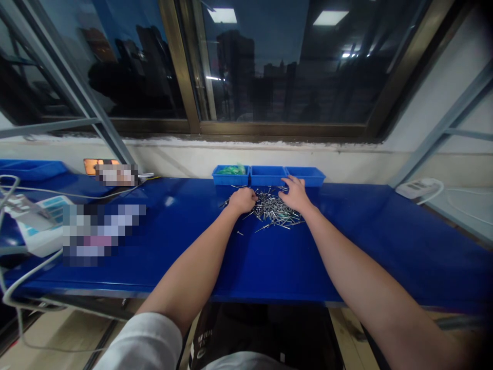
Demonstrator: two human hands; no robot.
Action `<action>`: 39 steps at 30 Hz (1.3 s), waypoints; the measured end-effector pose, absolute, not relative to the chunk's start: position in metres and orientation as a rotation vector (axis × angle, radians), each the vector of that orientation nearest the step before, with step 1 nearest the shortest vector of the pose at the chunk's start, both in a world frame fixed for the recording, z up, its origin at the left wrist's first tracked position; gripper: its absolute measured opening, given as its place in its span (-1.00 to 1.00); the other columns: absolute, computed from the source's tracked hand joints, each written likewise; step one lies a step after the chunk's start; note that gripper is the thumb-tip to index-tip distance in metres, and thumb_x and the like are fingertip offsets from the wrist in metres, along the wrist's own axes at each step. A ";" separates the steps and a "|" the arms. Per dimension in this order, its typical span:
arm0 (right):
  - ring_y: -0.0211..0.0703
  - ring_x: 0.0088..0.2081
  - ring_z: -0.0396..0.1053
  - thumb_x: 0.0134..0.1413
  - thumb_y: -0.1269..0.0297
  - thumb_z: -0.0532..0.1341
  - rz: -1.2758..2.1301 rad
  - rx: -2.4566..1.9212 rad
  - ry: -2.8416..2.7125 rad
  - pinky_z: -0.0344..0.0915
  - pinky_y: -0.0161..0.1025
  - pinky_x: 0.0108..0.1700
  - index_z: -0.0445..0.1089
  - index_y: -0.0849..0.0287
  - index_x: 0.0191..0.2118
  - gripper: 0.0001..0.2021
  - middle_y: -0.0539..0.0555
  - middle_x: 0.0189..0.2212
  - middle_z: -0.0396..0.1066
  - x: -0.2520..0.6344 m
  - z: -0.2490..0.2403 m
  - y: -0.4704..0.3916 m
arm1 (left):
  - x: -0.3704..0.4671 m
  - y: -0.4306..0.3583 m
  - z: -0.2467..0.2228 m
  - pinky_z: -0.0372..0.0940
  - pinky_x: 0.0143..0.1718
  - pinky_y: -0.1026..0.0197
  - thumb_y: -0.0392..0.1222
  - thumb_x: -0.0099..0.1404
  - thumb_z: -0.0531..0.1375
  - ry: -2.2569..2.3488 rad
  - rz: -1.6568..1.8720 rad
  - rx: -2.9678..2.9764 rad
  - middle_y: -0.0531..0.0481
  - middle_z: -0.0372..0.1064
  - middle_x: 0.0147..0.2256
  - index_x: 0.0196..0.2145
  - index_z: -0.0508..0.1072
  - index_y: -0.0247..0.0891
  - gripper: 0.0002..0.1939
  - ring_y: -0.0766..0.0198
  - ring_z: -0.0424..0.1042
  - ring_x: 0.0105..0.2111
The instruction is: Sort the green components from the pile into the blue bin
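A loose heap of thin silvery metal pins, which look like blind rivets (274, 208), lies on the blue tabletop (269, 267). My left hand (242, 201) is at the heap's left edge with its fingers curled closed; whatever may be inside them is hidden. On the other side, my right hand (296, 194) is over the heap's right edge, fingers apart and reaching toward the front of the right and middle blue bins. One single rivet (240, 234) lies apart, closer to me than the heap.
Behind the heap stand a left bin (231, 178) with green plastic bags, a middle bin (267, 179) and a right bin (314, 177). A white power strip (418, 188) lies far right. Left are a white device (42, 226), cables, a phone (100, 166) and blurred items.
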State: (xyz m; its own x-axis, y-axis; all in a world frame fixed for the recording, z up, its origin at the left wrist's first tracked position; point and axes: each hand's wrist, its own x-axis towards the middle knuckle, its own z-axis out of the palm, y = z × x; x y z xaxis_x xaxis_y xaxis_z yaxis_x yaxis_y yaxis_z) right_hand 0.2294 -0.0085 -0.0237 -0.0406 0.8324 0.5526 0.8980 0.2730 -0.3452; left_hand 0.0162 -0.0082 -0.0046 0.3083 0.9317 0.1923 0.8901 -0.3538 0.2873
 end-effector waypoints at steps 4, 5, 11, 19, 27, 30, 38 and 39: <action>0.11 0.07 0.13 -0.05 0.20 0.19 -0.112 -1.472 -1.919 0.09 0.07 0.09 0.33 0.20 0.03 -0.53 0.21 0.03 0.29 0.226 -0.021 -0.011 | 0.016 -0.008 -0.006 0.29 -0.22 0.23 -0.16 0.20 0.13 1.662 0.612 2.512 -0.11 0.48 -0.30 -0.35 0.52 -0.20 -0.82 0.17 0.45 -0.27; 0.08 0.03 0.17 -0.03 0.20 0.18 -0.092 -1.435 -1.941 0.11 0.04 0.07 0.35 0.20 0.01 -0.56 0.19 -0.02 0.34 0.224 -0.019 -0.013 | 0.017 -0.009 -0.005 0.29 -0.21 0.22 -0.17 0.21 0.12 1.630 0.660 2.544 -0.11 0.48 -0.29 -0.34 0.51 -0.20 -0.82 0.17 0.44 -0.26; -0.10 -0.23 0.33 0.09 0.25 0.12 0.075 -1.220 -2.181 0.23 -0.14 -0.09 0.48 0.09 -0.17 -0.76 0.04 -0.26 0.50 0.209 -0.007 -0.026 | 0.022 -0.017 -0.002 0.26 -0.19 0.23 -0.20 0.26 0.09 1.346 0.824 2.691 -0.06 0.46 -0.29 -0.29 0.48 -0.22 -0.82 0.21 0.42 -0.27; -0.15 -0.31 0.36 0.04 0.31 0.17 0.099 -1.150 -2.214 0.24 -0.22 -0.21 0.51 0.07 -0.24 -0.81 0.03 -0.35 0.50 0.203 -0.004 -0.030 | 0.023 -0.017 0.002 0.26 -0.20 0.26 -0.22 0.23 0.14 1.067 0.875 2.658 -0.01 0.47 -0.34 -0.33 0.49 -0.24 -0.86 0.27 0.42 -0.32; -0.15 -0.33 0.31 0.01 0.39 0.17 0.080 -1.183 -2.234 0.19 -0.23 -0.23 0.48 0.14 -0.33 -0.86 0.04 -0.41 0.48 0.204 -0.003 -0.029 | 0.023 -0.016 -0.002 0.28 -0.33 0.30 -0.16 0.15 0.21 1.068 0.903 2.404 0.04 0.46 -0.42 -0.28 0.43 -0.27 -0.82 0.31 0.43 -0.40; -0.14 -0.32 0.29 0.04 0.35 0.15 0.059 -1.232 -2.214 0.18 -0.22 -0.23 0.46 0.13 -0.34 -0.87 0.05 -0.41 0.46 0.206 -0.005 -0.026 | 0.022 -0.015 -0.002 0.28 -0.31 0.28 -0.20 0.13 0.23 1.105 0.930 2.475 0.02 0.46 -0.38 -0.30 0.45 -0.28 -0.83 0.30 0.41 -0.39; -0.18 -0.35 0.36 0.00 0.28 0.17 0.389 -1.198 -1.927 0.24 -0.23 -0.23 0.45 0.19 -0.36 -0.86 0.05 -0.41 0.48 0.206 -0.007 -0.025 | 0.021 -0.014 -0.001 0.25 -0.25 0.26 -0.28 0.17 0.16 1.177 0.914 2.578 -0.01 0.49 -0.37 -0.36 0.51 -0.28 -0.88 0.28 0.42 -0.39; -0.19 -0.35 0.37 -0.02 0.27 0.19 0.449 -1.165 -1.889 0.25 -0.24 -0.23 0.45 0.20 -0.36 -0.86 0.05 -0.42 0.48 0.206 -0.007 -0.025 | 0.021 -0.014 0.000 0.25 -0.24 0.26 -0.29 0.17 0.15 1.183 0.918 2.580 -0.01 0.49 -0.37 -0.36 0.51 -0.28 -0.87 0.27 0.42 -0.38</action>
